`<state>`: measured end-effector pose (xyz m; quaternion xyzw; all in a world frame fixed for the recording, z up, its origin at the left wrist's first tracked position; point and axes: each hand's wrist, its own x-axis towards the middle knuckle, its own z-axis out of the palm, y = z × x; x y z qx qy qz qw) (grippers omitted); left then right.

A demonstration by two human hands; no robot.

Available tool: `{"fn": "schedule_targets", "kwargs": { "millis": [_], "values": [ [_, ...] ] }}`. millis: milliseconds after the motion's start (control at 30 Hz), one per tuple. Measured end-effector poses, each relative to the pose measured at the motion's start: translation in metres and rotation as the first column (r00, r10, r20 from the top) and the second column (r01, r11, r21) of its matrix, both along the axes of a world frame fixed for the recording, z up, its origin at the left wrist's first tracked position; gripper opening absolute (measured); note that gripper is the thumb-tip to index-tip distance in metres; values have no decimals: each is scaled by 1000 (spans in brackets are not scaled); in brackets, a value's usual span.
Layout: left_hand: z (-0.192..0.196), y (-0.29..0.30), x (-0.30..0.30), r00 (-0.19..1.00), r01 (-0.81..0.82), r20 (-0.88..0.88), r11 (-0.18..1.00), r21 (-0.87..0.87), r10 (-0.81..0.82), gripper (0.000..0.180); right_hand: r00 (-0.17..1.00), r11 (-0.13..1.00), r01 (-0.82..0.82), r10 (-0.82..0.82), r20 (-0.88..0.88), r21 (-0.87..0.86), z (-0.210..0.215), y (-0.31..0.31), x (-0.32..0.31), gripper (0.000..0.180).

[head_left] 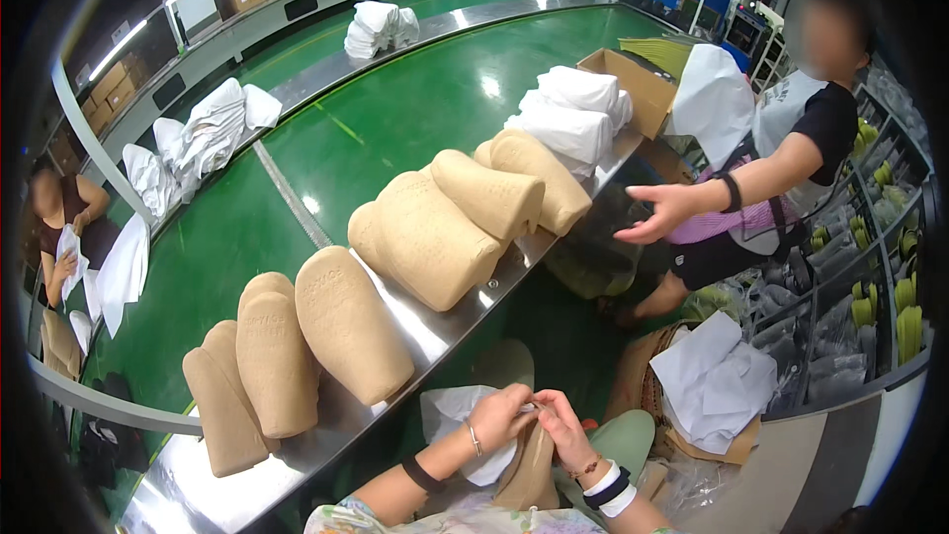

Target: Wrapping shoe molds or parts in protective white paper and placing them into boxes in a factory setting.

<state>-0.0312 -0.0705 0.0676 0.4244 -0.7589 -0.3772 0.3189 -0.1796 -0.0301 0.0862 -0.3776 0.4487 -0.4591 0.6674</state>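
Left hand [502,417] and right hand [563,427] both pinch the top of a tan contoured foam pillow [529,470] held upright below the steel near edge of the green conveyor belt [395,119], likely so its white fabric cover [457,413] slides on; matching tan pillows [341,321] lean along that edge, within reach.

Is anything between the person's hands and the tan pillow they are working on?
Nothing visible: the left hand and right hand both already grip the top of the tan pillow, beside a white cover.
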Motion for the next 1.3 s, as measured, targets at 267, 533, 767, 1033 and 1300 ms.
{"fn": "schedule_targets", "kwargs": {
  "millis": [267,533,767,1033,1300],
  "values": [
    [4,2,6,974,208,156,920,-332,-164,16,995,1000,-22,20,-100,-17,-10,17,-9,24],
    [3,17,13,978,186,-14,906,-379,-207,14,999,998,54,-54,8,32,8,24,-1,29],
    [-3,-1,16,962,1,-262,960,280,75,9,889,907,315,-385,249,280,-13,63,-52,26],
    [-36,-22,12,819,111,-538,863,493,201,20,940,939,327,-312,-136,109,59,7,-82,30],
    [-53,-13,36,527,343,-696,627,700,489,18,875,767,-147,-193,-444,-624,257,-153,-21,39]
  ]
}}
